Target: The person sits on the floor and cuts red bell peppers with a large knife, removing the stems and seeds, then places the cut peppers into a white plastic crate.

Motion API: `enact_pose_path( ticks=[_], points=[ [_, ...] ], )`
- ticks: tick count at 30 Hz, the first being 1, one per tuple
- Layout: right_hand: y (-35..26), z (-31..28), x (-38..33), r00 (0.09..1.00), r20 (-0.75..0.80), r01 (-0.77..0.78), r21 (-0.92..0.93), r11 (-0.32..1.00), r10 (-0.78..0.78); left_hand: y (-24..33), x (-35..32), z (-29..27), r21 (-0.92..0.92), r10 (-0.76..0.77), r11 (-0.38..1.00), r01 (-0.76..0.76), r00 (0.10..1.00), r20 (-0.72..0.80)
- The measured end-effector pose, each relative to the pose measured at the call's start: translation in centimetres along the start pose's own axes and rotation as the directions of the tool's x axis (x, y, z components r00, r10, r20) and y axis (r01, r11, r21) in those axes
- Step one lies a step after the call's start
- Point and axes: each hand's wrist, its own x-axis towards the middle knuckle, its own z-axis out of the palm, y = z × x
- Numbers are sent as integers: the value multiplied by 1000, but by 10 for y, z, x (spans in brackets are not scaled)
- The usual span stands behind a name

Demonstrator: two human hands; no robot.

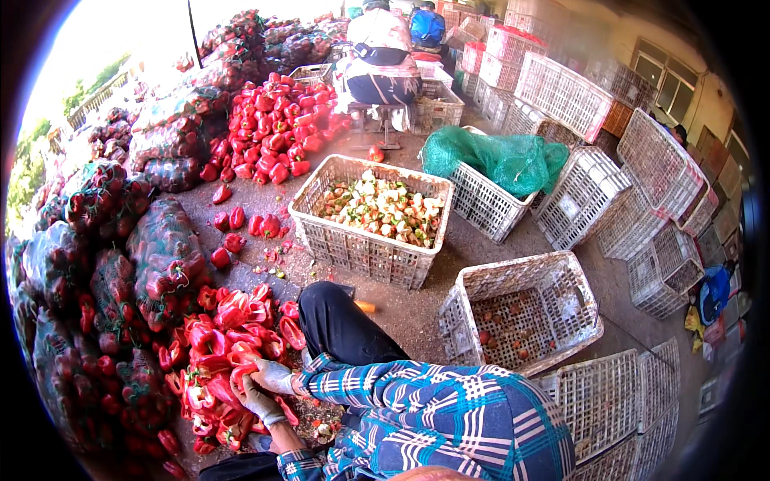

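Note:
My right hand (275, 376), in a pale glove, closes on a red bell pepper (241, 357) over a pile at the lower left. Just below it, my left hand (258, 402), also gloved, has its fingers curled against the same pepper. Whether a tool sits between the hands is hidden. Under and around them lies a heap of red peppers (215, 335), many split open with pale insides showing. Bits of cut pepper (325, 429) litter the ground beside my left wrist.
Ahead stands a crate (361, 260) full of pepper cores. A nearly bare crate (521, 276) is to the right, near stacked crates (597, 401). Netted sacks of peppers (164, 248) line the left. Whole peppers (269, 128) are piled beyond, near a seated person (381, 48). Green netting (493, 160) covers another crate.

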Motion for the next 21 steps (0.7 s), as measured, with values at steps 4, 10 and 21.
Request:
enact_pose_path(
  ticks=[4,10,21],
  points=[
    [2,9,-13,999,-27,26,54,998,-25,18,-5,5,-18,-35,999,36,999,38],
    [-14,-3,6,727,55,640,-415,647,-684,12,37,-18,-281,-162,933,227,958,235],
    [-43,-28,-32,938,298,101,257,961,-178,49,-11,2,-414,-305,840,351,936,175]
  ],
)
